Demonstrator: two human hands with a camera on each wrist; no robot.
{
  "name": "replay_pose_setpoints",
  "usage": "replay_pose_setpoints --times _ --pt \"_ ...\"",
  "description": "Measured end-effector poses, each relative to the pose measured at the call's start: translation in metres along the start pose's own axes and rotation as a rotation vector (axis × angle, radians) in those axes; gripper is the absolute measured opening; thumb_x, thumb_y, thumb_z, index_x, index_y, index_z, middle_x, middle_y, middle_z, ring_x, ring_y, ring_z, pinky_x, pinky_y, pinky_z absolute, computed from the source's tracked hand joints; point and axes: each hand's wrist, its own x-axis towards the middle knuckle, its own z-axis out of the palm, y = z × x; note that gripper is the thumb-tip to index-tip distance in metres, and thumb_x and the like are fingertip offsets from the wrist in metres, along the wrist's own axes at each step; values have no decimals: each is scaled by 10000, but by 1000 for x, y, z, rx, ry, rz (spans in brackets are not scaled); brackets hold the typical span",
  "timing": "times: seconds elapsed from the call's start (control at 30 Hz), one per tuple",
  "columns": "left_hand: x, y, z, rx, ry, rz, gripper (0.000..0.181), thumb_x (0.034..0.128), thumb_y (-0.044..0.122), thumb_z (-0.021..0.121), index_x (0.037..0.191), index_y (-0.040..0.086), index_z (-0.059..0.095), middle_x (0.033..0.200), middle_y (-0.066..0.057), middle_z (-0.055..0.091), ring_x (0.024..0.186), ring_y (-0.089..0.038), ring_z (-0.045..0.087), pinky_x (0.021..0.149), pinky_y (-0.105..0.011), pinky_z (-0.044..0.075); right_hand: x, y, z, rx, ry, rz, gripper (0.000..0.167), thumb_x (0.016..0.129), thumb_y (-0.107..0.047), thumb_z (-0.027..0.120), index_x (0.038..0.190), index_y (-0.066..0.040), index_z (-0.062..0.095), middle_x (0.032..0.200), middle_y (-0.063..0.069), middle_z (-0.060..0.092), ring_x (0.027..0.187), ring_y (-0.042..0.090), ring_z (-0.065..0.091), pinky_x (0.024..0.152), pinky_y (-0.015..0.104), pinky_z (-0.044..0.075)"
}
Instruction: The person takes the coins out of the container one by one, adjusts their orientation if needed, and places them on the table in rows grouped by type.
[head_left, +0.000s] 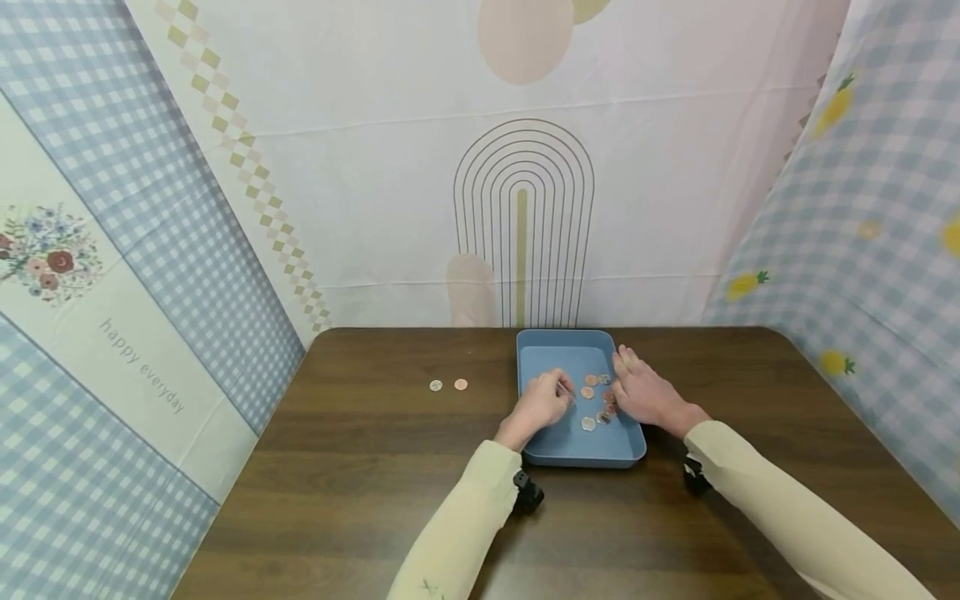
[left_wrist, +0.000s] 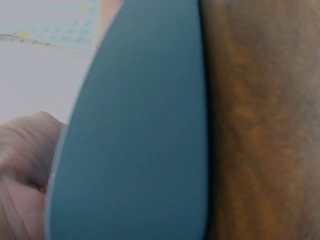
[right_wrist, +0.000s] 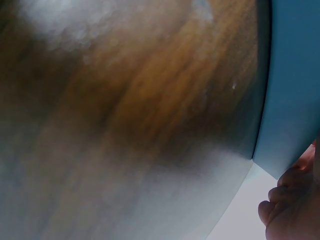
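A shallow blue tray (head_left: 558, 358) holds several silver and copper coins (head_left: 588, 392), mostly toward its right side. Over the tray's left part, my left hand (head_left: 542, 402) has its fingers bent and pinches a thin silver coin (head_left: 564, 389) seen edge-on. My right hand (head_left: 642, 393) lies across the right rim, fingers stretched forward, beside a cluster of coins partly in its shadow. In the left wrist view the tray wall (left_wrist: 135, 130) hides most of the left hand (left_wrist: 25, 170). The right wrist view catches only knuckles of the right hand (right_wrist: 295, 205) above the wall.
On the brown wooden table (head_left: 375, 467), left of the tray, lie a silver coin (head_left: 436, 385) and a copper coin (head_left: 461, 384) side by side. A patterned cloth (head_left: 360, 183) hangs behind the table's back edge, with checked cloth on both sides.
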Motion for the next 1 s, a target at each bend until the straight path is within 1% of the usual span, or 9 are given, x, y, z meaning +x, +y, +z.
replay_pose_setpoints --times 0.13,0.2,0.37,0.53,0.63,0.8,1.0 --pt "-3 2 -6 -58 40 -16 47 929 122 636 972 140 642 822 37 630 677 -60 525 595 -201 415 0 0 0 -6 7 -7 559 1022 -179 353 1450 172 273 1535 381 216 1443 501 220 1156 575 245" --pt "-5 3 -10 -95 52 -25 45 928 131 648 971 142 642 809 38 628 686 -54 532 602 -203 424 -1 0 0 -7 11 -9 557 1020 -176 355 1447 173 279 1530 385 222 1437 506 226 1150 581 251" --pt "-10 3 -19 -150 76 -24 40 939 159 655 975 149 642 804 37 635 674 -57 551 592 -215 445 -3 0 0 10 -3 2 562 1031 -188 350 1457 166 262 1544 374 202 1448 498 204 1157 583 236" --pt "-15 3 -29 -157 86 -16 42 948 176 647 980 150 642 813 30 643 664 -54 554 583 -214 452 -3 1 -1 11 -18 8 567 1036 -193 339 1464 165 241 1551 370 186 1454 495 190 1161 582 229" --pt "-17 0 -34 -167 87 -24 40 952 184 644 980 156 642 816 24 643 663 -62 554 579 -219 451 -4 0 -1 10 -24 9 568 1035 -191 333 1466 166 235 1552 372 175 1450 501 187 1159 586 227" --pt "-20 -6 -43 -173 87 -18 38 951 179 644 979 153 646 823 14 653 682 -72 565 588 -224 461 -3 0 0 8 -24 9 572 1035 -196 333 1469 162 230 1557 366 170 1453 498 183 1163 582 221" --pt "-22 -14 -52 -167 120 -12 45 944 176 653 982 153 650 838 10 661 709 -82 572 615 -233 460 -1 1 0 -1 -21 2 570 1036 -194 328 1468 164 231 1555 367 174 1454 498 183 1165 581 221"
